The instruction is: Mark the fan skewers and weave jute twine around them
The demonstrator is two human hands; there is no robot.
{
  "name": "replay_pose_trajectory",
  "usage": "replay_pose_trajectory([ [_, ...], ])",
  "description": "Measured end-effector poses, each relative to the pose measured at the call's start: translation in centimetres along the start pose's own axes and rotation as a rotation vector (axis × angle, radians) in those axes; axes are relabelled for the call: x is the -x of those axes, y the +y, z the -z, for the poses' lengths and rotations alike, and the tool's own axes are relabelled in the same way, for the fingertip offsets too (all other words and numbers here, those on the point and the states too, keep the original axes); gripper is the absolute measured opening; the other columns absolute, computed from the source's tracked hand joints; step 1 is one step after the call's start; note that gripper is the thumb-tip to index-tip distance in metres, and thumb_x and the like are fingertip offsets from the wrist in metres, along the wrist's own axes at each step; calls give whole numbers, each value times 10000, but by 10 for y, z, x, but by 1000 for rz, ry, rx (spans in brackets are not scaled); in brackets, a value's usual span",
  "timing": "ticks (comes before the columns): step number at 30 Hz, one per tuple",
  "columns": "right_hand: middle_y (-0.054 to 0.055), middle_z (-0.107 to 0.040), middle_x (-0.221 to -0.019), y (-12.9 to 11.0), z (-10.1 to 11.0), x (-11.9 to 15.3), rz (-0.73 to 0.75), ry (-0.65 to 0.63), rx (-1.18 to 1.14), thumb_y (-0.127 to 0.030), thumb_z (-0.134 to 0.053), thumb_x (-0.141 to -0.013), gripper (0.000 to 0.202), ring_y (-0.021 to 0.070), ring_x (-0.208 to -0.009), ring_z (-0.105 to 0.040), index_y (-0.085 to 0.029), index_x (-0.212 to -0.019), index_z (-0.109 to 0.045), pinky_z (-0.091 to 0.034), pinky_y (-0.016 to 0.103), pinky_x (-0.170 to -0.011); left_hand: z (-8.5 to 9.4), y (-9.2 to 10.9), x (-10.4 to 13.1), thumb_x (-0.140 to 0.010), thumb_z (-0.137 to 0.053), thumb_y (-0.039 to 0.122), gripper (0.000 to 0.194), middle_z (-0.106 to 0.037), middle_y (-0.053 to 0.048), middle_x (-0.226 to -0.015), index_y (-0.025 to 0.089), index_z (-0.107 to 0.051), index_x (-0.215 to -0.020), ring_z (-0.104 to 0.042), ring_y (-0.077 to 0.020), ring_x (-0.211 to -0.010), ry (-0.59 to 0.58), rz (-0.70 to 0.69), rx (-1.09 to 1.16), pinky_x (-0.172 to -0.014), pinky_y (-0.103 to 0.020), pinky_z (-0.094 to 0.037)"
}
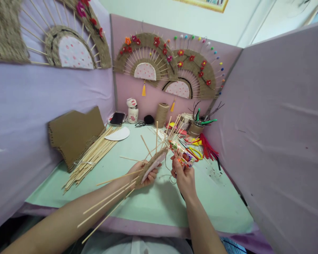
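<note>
My left hand is closed around a half-round fan base of cardboard and twine, with a pale panel on its face. Thin wooden sticks fan out from its curved edge, some toward me and others away. In my right hand is a glue gun with a colourful floral pattern and a small red light. The front of the glue gun points at the far end of the fan base; whether it touches there I cannot tell. A loose strand of twine hangs between my hands.
Left on the table lie a bundle of sticks, a white half-disc and cut cardboard. At the back stand a jar, a twine spool and a tool pot. Scissors and red pipe cleaners lie right. Finished fans hang behind.
</note>
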State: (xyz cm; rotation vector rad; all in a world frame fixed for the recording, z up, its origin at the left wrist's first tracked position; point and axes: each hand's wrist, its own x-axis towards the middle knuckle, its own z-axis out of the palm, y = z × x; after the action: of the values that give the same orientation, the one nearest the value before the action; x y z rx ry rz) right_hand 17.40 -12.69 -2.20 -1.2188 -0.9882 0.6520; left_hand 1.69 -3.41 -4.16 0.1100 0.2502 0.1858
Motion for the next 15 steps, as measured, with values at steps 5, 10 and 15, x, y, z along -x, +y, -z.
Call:
replay_pose_trajectory([
  [5, -86, -308, -502, 2, -1, -1, -9, -14, -12, -547, -551, -819, 376, 79, -438, -284, -175, -880, -558, -274, 219, -411, 0, 1, -1, -840, -430, 180, 292, -353, 34, -572, 73, -531, -1092, -388, -86, -453, 11, 16, -13, -431, -163, -363],
  [10, -80, -317, -511, 3, -2, -1, -6, -5, -13, -540, -558, -817, 376, 79, -441, -288, -167, -872, -551, -262, 219, -399, -4, -1, 2, -829, -452, 173, 273, -346, 41, -559, 63, -527, -1068, -396, -81, -449, -4, 22, 18, -427, -151, -339],
  [15, -82, -308, -522, 3, -2, -2, -14, -10, -37, -536, -558, -820, 360, 75, -439, -283, -178, -843, -528, -259, 214, -397, -4, -2, 2, -826, -456, 178, 290, -336, 41, -561, 61, -524, -1083, -401, -84, -457, -38, 35, 51, -435, -153, -339],
])
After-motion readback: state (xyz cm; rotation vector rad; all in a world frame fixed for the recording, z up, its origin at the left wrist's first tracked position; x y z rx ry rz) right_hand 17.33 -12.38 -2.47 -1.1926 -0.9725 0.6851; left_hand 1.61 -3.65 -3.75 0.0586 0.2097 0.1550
